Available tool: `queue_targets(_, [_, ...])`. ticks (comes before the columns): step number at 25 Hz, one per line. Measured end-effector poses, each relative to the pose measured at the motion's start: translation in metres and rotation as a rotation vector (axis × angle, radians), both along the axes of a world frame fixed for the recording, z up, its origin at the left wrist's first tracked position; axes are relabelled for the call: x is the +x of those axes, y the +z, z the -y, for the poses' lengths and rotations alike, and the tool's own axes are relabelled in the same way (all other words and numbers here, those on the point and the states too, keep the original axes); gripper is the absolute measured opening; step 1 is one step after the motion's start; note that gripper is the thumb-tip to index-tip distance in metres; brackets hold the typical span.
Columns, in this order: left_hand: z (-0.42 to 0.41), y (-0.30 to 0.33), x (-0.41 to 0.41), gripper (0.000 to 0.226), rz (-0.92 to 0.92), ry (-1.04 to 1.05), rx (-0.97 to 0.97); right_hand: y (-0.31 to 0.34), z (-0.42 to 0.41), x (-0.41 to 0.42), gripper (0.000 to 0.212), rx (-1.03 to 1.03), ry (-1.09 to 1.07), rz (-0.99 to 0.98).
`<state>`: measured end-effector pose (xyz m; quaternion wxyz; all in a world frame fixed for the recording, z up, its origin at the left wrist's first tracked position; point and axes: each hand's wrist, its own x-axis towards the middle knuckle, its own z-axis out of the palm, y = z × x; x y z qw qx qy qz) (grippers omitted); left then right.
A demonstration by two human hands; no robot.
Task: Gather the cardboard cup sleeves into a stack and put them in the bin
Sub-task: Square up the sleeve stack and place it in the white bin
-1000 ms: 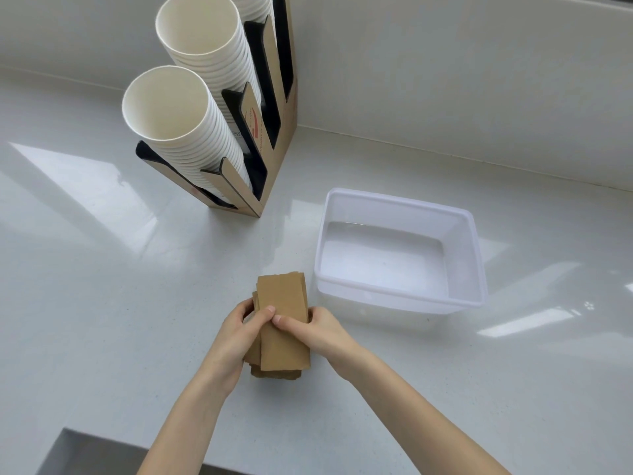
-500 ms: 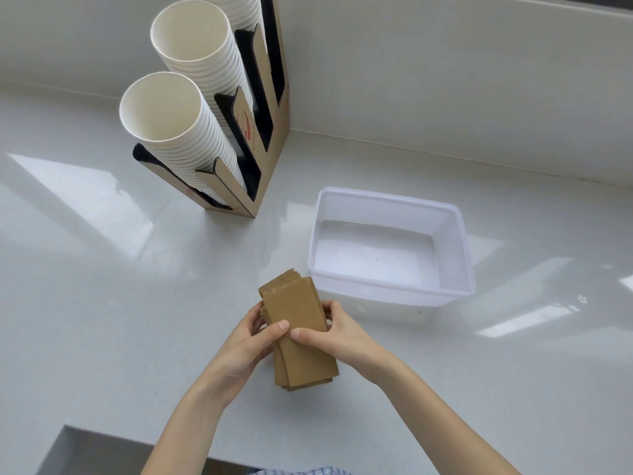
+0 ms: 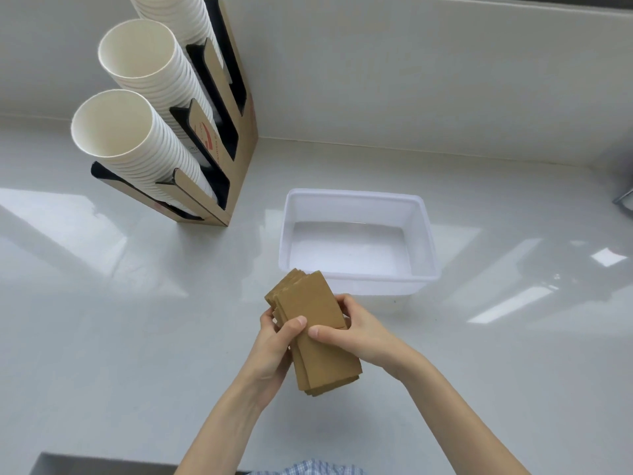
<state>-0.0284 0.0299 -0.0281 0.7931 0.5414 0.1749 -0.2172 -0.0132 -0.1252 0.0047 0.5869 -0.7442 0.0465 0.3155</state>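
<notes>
A stack of brown cardboard cup sleeves (image 3: 315, 313) is held above the white counter, slightly fanned and tilted with its far end pointing up-left. My left hand (image 3: 274, 347) grips its left edge, thumb on top. My right hand (image 3: 356, 332) grips its right edge, thumb also on top. The white plastic bin (image 3: 424, 234) stands just beyond the stack, to the right, with nothing inside it. The stack's far end is close to the bin's near-left corner but outside it.
A cardboard cup dispenser (image 3: 239, 159) with stacks of white paper cups (image 3: 137, 142) stands at the back left. A white wall runs along the back. A counter edge shows at the bottom left (image 3: 102, 462). A metal object pokes in at the far right (image 3: 625, 200).
Both hands have lifted the sleeve stack off the counter and turned it, so its far end swings left and it sits closer to the bin. The view has shifted slightly.
</notes>
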Motion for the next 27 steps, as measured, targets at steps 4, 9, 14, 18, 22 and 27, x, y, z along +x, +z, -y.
queue_targets(4, [0.014,-0.001,0.0,0.096,0.004,0.047,-0.016,0.002,0.011,-0.004,0.06,0.016,-0.025,-0.008])
queue_targets(9, [0.018,-0.003,0.003,0.094,0.007,0.186,-0.042,-0.014,0.022,-0.024,0.108,0.148,-0.128,-0.079])
queue_targets(14, [0.029,0.003,0.003,0.09,0.035,0.282,-0.066,-0.039,0.012,-0.039,0.12,0.434,-0.269,-0.134])
queue_targets(18, [0.03,0.003,-0.004,0.089,0.078,0.246,-0.074,-0.042,0.012,-0.038,0.091,0.577,-0.37,-0.124])
queue_targets(22, [0.025,0.001,-0.007,0.089,0.114,0.172,-0.037,-0.042,0.018,-0.037,0.066,0.541,-0.356,-0.068])
queue_targets(27, [0.007,-0.001,-0.005,0.095,0.113,-0.027,0.07,-0.043,0.034,-0.035,0.078,0.408,-0.347,-0.037])
